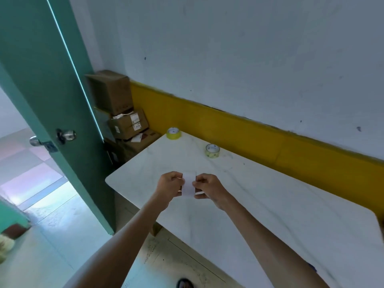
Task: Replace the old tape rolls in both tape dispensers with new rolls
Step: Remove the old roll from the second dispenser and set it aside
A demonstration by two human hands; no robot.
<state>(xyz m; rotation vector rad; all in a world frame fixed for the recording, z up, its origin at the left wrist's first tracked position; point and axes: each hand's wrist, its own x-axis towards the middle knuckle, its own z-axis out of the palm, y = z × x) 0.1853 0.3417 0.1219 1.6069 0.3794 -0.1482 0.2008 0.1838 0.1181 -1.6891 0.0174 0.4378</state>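
Two tape rolls lie flat on the white marble-look table [270, 204]. A yellow-green roll [173, 133] sits at the far left corner, and a paler, clearer roll [212, 151] lies to its right near the wall. Above the table's left part, my left hand [169, 187] and my right hand [208, 188] pinch the two side edges of a small white rectangular piece [188, 185], held upright between them. I cannot tell whether it is paper or tape. No tape dispenser is in view.
A green door [52, 96] with a metal knob stands open at the left, its edge close to the table's left end. Stacked cardboard boxes [122, 113] fill the corner behind the table. A yellow band [249, 134] runs along the wall at the table's back edge.
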